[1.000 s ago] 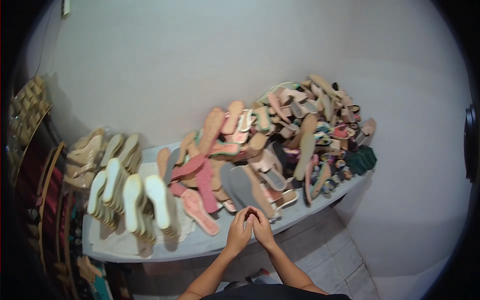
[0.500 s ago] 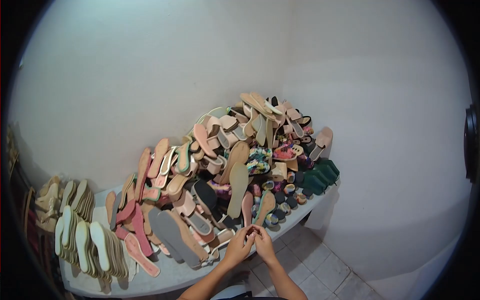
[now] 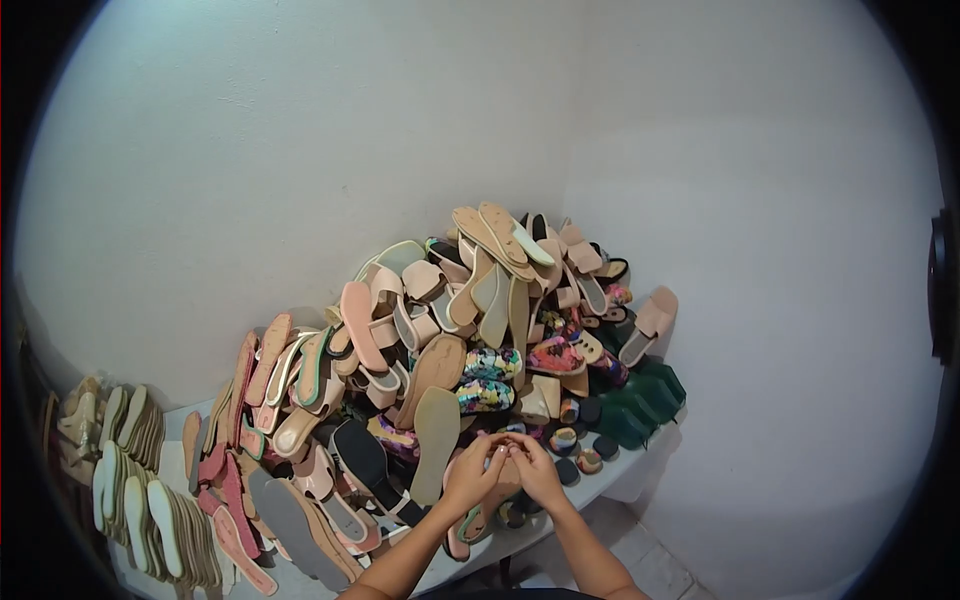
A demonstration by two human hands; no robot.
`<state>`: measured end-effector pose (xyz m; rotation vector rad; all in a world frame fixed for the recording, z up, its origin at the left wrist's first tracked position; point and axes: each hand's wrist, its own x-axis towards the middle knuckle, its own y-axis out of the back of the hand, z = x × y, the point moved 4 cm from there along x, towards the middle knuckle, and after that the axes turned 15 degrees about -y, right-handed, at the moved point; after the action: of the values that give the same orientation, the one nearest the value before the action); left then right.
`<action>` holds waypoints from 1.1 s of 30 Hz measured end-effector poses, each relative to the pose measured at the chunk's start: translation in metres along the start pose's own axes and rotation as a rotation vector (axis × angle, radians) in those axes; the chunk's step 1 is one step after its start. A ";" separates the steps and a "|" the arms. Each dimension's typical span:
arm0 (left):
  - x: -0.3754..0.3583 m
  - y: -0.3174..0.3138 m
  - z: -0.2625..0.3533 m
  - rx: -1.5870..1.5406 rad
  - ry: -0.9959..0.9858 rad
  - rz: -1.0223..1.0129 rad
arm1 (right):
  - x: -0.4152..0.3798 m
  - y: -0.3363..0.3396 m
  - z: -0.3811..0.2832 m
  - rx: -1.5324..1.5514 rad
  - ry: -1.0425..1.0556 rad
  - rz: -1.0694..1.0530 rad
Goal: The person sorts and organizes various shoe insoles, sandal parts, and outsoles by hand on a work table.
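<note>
My left hand (image 3: 476,476) and my right hand (image 3: 537,472) meet at the lower middle, over the front edge of the shoe pile. Their fingertips are pressed together around something too small to make out. Just left of them stands a long beige sole (image 3: 436,440). Below and between the hands lies a tan insole with a green rim (image 3: 478,522). Floral shoe pieces (image 3: 487,395) sit above the hands, and several small round-ended heels (image 3: 564,440) lie to their right.
The table (image 3: 450,577) carries a high heap of sandals and soles against the wall. Stacked pale insoles (image 3: 165,530) stand at the left. Dark green wedge pieces (image 3: 650,400) lie at the right end. Floor tiles (image 3: 655,560) show at the lower right.
The view has shifted, so the heap sits lower and further left. Both hands are still together and now appear slightly higher, over the pile's front edge.
</note>
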<state>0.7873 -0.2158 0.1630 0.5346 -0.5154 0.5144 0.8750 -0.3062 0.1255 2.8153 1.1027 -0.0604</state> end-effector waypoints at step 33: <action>0.136 -0.048 -0.035 -0.099 0.043 0.666 | 0.241 0.088 -0.140 0.602 0.073 -0.431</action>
<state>0.9289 -0.1872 0.1991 0.2444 -0.6740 1.1247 1.1113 -0.1904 0.2533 3.0051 1.9763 -0.3894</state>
